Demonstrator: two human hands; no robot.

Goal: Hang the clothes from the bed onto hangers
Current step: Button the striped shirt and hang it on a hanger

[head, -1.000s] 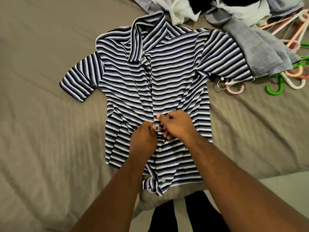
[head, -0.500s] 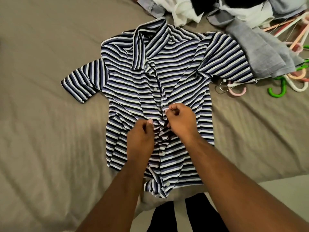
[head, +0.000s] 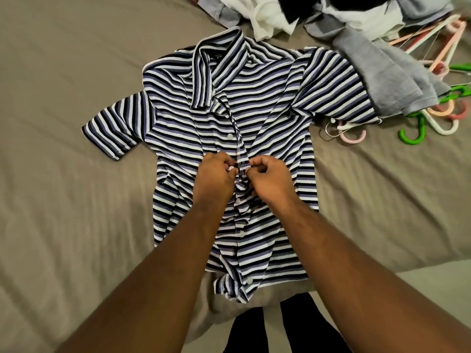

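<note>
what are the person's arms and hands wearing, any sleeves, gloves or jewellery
Nothing shows on them. The left hand and right hand are bare, no gloves or rings visible, and both forearms are uncovered to the picture's edge: no sleeve, watch or bracelet in view.

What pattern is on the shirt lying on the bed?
The shirt has black, white and blue-purple stripes, seen best in the head view.

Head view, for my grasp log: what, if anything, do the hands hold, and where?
The navy-and-white striped short-sleeved shirt: the left hand pinches its button edge, the right hand its stitched buttonhole strip, midway down the front.
</note>
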